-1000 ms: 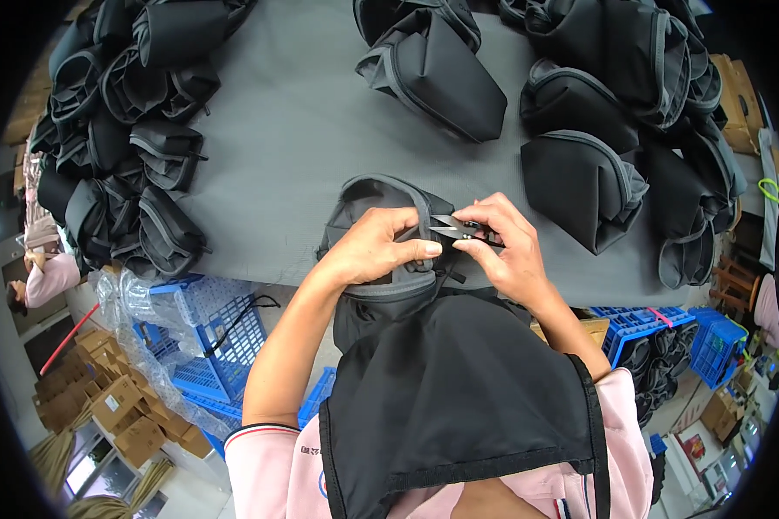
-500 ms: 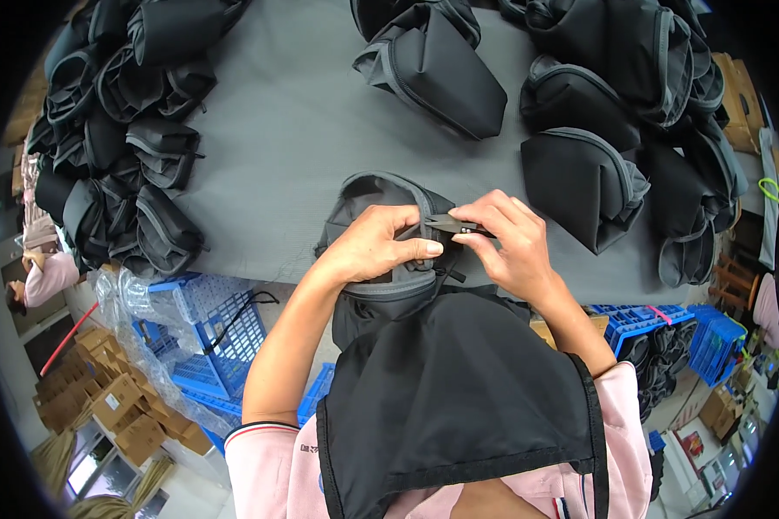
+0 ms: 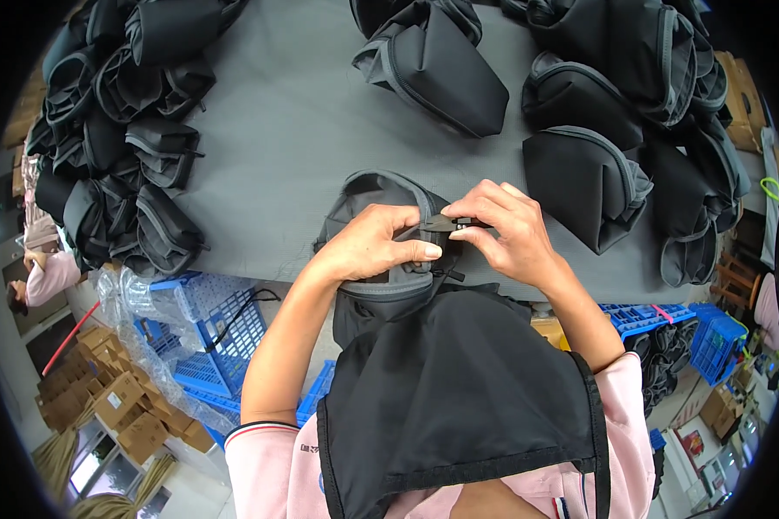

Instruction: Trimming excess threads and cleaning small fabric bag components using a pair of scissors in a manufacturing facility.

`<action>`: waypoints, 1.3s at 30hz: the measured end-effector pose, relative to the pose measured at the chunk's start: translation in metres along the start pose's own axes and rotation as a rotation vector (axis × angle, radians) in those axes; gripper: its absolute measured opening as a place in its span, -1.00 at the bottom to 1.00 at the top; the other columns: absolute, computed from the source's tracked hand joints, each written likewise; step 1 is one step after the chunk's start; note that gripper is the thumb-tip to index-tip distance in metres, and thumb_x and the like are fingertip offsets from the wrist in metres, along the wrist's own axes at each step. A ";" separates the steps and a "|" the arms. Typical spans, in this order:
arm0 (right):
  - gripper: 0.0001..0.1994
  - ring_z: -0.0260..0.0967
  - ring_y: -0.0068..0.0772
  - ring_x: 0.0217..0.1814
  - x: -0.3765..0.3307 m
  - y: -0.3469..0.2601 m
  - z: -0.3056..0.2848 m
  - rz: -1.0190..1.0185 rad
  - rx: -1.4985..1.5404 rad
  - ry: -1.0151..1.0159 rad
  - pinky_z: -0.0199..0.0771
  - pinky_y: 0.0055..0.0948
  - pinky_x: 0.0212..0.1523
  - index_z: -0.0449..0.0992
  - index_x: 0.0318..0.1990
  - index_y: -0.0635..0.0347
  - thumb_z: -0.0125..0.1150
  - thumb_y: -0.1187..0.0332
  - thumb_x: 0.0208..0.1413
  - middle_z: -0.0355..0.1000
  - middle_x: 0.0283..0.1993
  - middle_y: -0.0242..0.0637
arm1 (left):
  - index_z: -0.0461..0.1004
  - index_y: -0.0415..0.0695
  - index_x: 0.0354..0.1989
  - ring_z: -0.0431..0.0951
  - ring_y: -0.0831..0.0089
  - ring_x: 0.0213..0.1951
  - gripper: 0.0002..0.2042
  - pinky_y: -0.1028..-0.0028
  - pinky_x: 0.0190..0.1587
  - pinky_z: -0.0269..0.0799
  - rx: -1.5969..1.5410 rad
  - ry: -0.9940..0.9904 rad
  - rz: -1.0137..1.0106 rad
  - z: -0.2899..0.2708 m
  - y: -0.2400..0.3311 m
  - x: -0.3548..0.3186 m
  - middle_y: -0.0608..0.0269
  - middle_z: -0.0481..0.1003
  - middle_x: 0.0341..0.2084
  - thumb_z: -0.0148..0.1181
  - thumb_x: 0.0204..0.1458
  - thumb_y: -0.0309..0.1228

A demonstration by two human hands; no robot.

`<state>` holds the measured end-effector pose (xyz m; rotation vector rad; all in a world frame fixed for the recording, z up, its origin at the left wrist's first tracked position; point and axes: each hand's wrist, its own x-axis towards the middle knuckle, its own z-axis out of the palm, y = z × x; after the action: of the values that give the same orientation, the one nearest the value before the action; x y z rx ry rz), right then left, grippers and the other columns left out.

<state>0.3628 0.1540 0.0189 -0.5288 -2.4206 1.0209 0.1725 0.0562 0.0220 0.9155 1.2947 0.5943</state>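
I'm pinning the grey-trimmed bag (image 3: 381, 233) with my left hand (image 3: 376, 246), fingers pressed flat; just right, my right hand (image 3: 506, 233) is pinching small snips (image 3: 446, 223) lying left-right.

Around one black bag (image 3: 381, 233) gripped by two hands on the grey table (image 3: 294, 130): one small pair of snips (image 3: 446, 224), roughly ten bags piled to its left (image 3: 117, 130), about seven to its right (image 3: 614, 112).
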 end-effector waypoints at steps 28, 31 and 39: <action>-0.73 0.32 -0.41 -0.50 -0.031 -0.017 0.029 0.251 0.337 0.129 0.34 -0.49 -0.48 0.51 -0.27 0.15 0.30 0.54 -0.23 0.37 -0.41 -0.32 | 0.37 -0.25 -0.19 0.39 0.63 -0.27 -0.77 0.56 -0.18 0.32 -0.359 0.361 0.190 0.016 -0.007 -0.016 0.35 0.44 -0.35 0.13 0.07 -0.36; -0.74 0.33 -0.38 -0.50 -0.033 -0.015 0.031 0.215 0.254 0.150 0.34 -0.48 -0.49 0.52 -0.28 0.13 0.31 0.52 -0.24 0.37 -0.44 -0.34 | 0.36 -0.25 -0.16 0.39 0.63 -0.25 -0.75 0.55 -0.16 0.33 -0.383 0.352 0.191 0.017 -0.006 -0.015 0.33 0.44 -0.32 0.13 0.07 -0.37; -0.78 0.32 -0.35 -0.52 -0.033 -0.027 0.026 0.254 0.291 0.270 0.30 -0.45 -0.49 0.53 -0.34 0.16 0.31 0.50 -0.27 0.39 -0.45 -0.33 | 0.37 -0.23 -0.18 0.37 0.67 -0.30 -0.75 0.61 -0.20 0.29 -0.366 0.364 0.146 0.015 -0.015 -0.017 0.36 0.44 -0.36 0.07 0.12 -0.29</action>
<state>0.3715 0.1048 0.0140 -0.8254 -1.9619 1.2885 0.1821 0.0311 0.0186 0.6162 1.3837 1.1120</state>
